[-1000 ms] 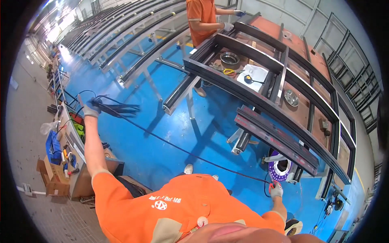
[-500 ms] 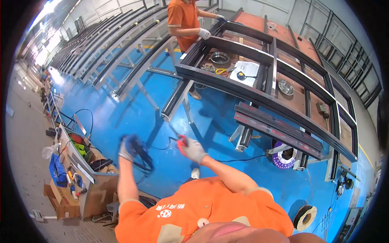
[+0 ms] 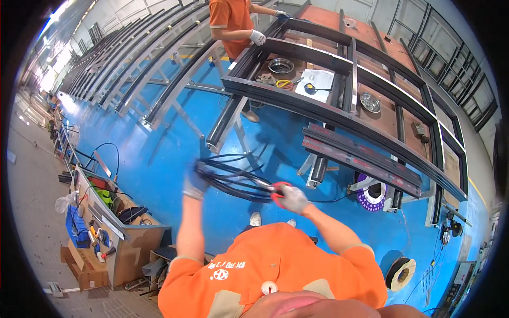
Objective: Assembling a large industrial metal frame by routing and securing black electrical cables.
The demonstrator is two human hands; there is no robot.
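My left hand (image 3: 196,183), in a pale glove and blurred by motion, is closed round one end of a looped bundle of black strip (image 3: 238,191). The loops stretch across toward my right hand (image 3: 293,199), also gloved. That one is closed on a red-handled pair of scissors (image 3: 278,193), whose blades lie against the near loops. From beside my right hand a thin black strand runs to the purple-and-white reel (image 3: 369,196) under the frame.
A large dark metal frame (image 3: 297,108) rests on roller stands ahead, with dark profiles (image 3: 360,164) along its near side. Another person (image 3: 231,26) works at its far left corner. To my left stands a wooden bench (image 3: 135,249) with tools; at right, a spool (image 3: 401,274).
My left hand has moved right and slightly up, and the black loops now spread between both hands. My right hand has shifted right with the scissors.
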